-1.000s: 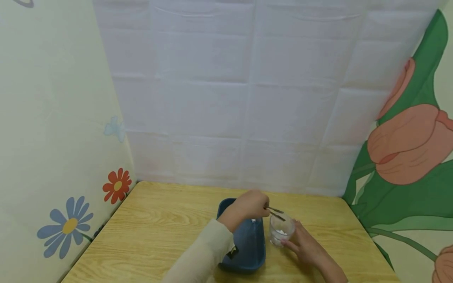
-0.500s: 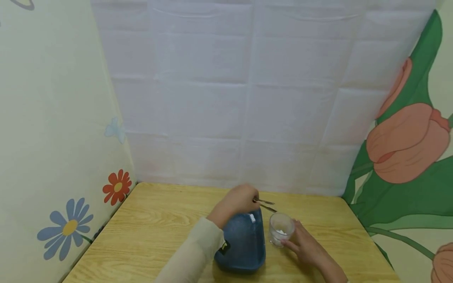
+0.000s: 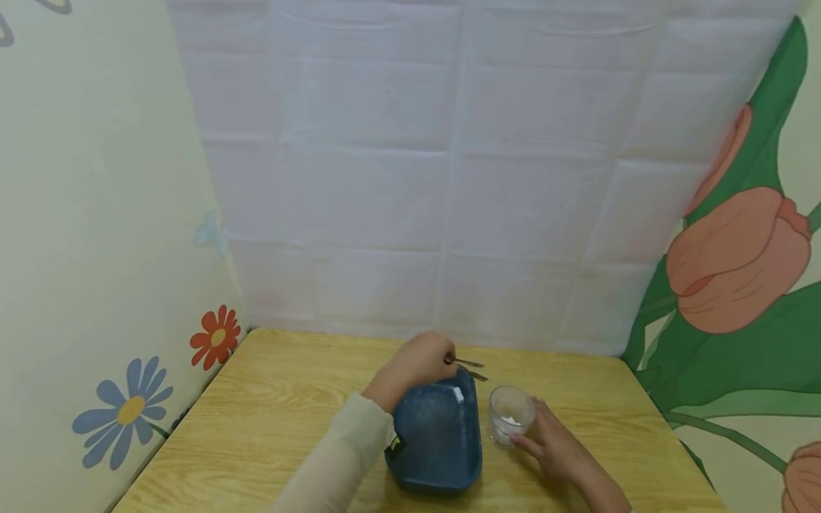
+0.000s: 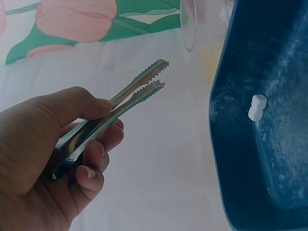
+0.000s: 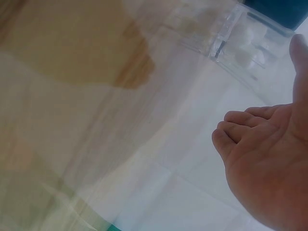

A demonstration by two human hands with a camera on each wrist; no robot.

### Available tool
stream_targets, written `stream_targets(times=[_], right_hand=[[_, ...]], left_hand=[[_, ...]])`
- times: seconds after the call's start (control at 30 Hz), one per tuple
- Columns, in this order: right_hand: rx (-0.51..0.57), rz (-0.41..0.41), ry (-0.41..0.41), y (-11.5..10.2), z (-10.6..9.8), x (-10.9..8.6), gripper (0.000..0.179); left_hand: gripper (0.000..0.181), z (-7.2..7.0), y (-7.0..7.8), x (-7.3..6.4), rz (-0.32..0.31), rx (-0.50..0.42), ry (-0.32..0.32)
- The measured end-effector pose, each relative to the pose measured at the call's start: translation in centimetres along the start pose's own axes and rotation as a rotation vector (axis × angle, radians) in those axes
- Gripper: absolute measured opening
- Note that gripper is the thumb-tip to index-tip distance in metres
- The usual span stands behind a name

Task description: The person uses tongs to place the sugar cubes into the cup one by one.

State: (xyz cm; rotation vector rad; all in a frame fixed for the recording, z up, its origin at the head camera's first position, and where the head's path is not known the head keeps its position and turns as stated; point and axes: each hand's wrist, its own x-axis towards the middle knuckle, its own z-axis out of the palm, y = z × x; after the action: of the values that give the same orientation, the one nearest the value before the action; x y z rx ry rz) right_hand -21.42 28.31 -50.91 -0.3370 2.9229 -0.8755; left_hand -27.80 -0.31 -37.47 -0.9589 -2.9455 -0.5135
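My left hand (image 3: 420, 360) holds small metal tongs (image 4: 129, 103) above the far end of a blue tray (image 3: 442, 445). Their serrated tips stand apart with nothing between them. Two small white lumps (image 4: 258, 107) touch each other inside the tray, near its far right corner in the head view. Just right of the tray stands a clear glass (image 3: 511, 420) with several white lumps at its bottom. My right hand (image 3: 551, 445) grips the glass from the right, thumb on the near side. In the right wrist view the glass (image 5: 245, 43) lies partly beyond the frame's clearest area.
The wood-grain table (image 3: 308, 399) extends left of the tray and right of my right hand. A white sheet (image 3: 385, 214) hangs behind it. Flower-printed panels (image 3: 128, 249) flank the table on both sides.
My left hand with the tongs has moved left, away from above the glass, back over the tray's far end. The white lumps in the tray show more fully. My right hand stays on the glass.
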Motion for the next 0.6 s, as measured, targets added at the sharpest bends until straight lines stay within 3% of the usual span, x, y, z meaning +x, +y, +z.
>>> stream_targets(times=[0.43, 0.6], right_hand=[[0.004, -0.006, 0.002, 0.0, -0.1, 0.0, 0.092], [0.005, -0.006, 0.005, -0.1, -0.1, -0.1, 0.092]], left_hand=[[0.036, 0.3, -1.5, -0.4, -0.019, -0.021, -0.015], [0.03, 0.5, -2.1, -0.6, -0.048, -0.031, -0.022]])
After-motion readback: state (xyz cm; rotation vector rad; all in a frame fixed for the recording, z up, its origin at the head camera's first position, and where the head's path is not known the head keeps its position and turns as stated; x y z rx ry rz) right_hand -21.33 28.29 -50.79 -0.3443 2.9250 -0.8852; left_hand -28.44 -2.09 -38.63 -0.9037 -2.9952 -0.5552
